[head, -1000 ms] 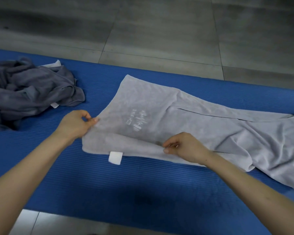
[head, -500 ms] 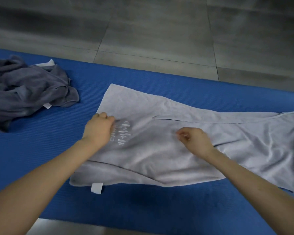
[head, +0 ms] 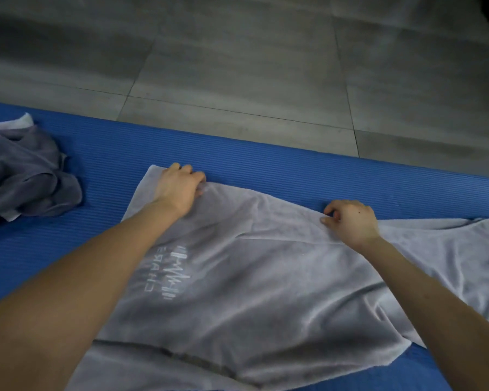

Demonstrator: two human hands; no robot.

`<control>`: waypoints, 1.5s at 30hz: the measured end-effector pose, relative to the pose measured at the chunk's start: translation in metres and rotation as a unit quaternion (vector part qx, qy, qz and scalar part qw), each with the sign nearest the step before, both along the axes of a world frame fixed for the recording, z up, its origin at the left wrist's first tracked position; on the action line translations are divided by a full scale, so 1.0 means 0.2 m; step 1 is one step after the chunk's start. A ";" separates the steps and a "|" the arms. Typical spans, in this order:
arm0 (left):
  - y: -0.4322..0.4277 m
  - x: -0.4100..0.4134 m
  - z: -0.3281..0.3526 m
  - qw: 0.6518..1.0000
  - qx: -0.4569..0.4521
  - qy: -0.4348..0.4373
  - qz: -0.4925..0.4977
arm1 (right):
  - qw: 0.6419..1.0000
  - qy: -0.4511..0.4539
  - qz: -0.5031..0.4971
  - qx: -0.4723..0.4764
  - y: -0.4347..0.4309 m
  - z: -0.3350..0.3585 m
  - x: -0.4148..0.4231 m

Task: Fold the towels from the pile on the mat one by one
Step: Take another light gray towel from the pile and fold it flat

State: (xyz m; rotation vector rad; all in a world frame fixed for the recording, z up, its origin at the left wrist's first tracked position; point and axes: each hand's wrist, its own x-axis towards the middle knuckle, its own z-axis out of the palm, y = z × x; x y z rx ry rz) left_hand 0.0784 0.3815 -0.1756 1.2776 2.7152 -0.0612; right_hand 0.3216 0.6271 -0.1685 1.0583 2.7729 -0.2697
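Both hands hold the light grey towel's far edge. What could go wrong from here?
1. The light grey printed towel lies bunched beyond the right hand, so the fold may set crooked.
2. Creases run across the top layer between it and the left hand; pressing could trap them.

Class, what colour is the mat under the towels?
Blue, with fine ribbing; the mat shows best in the head view.

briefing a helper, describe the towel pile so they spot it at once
Find the blue mat on the grey floor. At its left end lies the towel pile: dark grey and crumpled, unlike the pale printed towel spread beside it.
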 end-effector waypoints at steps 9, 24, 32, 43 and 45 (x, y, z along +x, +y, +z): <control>-0.05 -0.14 0.14 0.974 0.122 0.118 0.150 | 0.978 0.193 -0.046 0.061 0.02 0.22 -0.37; 0.19 0.57 0.16 0.959 0.167 0.018 -0.229 | 0.985 0.133 -0.048 -0.100 -0.10 0.35 0.50; 0.52 1.03 0.36 0.882 0.112 -0.009 -0.458 | 0.932 0.102 -0.340 -0.071 -0.07 0.25 1.56; 0.90 1.60 0.41 0.903 0.084 -0.133 -0.399 | 0.827 0.207 -0.511 -0.114 0.46 0.06 1.94; 0.97 1.73 0.35 0.909 0.110 -0.141 -0.376 | 0.844 0.182 -0.492 -0.110 0.56 0.04 1.91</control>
